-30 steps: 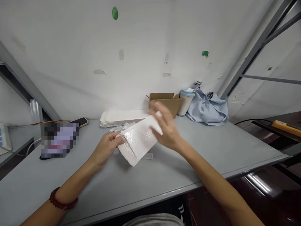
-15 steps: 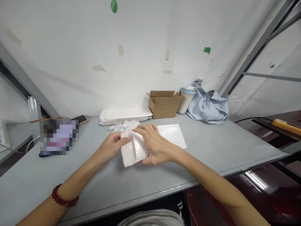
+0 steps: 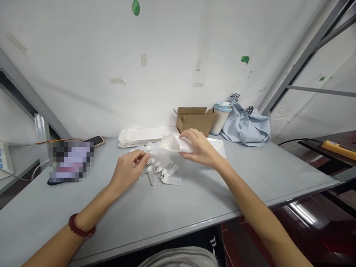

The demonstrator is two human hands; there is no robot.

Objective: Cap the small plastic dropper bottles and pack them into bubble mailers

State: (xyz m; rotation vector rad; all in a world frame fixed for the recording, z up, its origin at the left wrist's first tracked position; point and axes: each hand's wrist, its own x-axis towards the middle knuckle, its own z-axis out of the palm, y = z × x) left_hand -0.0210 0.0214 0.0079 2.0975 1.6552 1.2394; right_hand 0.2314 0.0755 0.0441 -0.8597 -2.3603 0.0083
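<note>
My right hand (image 3: pixel 200 149) grips a white bubble mailer (image 3: pixel 174 143) by its right part, raised above the table and with its mouth tipped left. Under and in front of the mailer lies a loose pile of small clear plastic bottles (image 3: pixel 167 171) with whitish tops. At the left side of this pile is my left hand (image 3: pixel 129 166), its thumb and fingertips pinched together; what sits between them I cannot make out. Another white bubble mailer (image 3: pixel 219 145) lies flat on the table, partly hidden behind my right hand.
At the wall are a stack of white mailers (image 3: pixel 147 135), an open cardboard box (image 3: pixel 196 121), a lidded cup (image 3: pixel 221 120) and a light blue cloth bag (image 3: pixel 250 128). A phone (image 3: pixel 97 141) and a blurred-out item (image 3: pixel 71 161) lie on the left of the grey table (image 3: pixel 133 222).
My left hand has let go of the mailer and moved to the bottles. My right hand has carried the mailer up and right, uncovering more of the pile.
</note>
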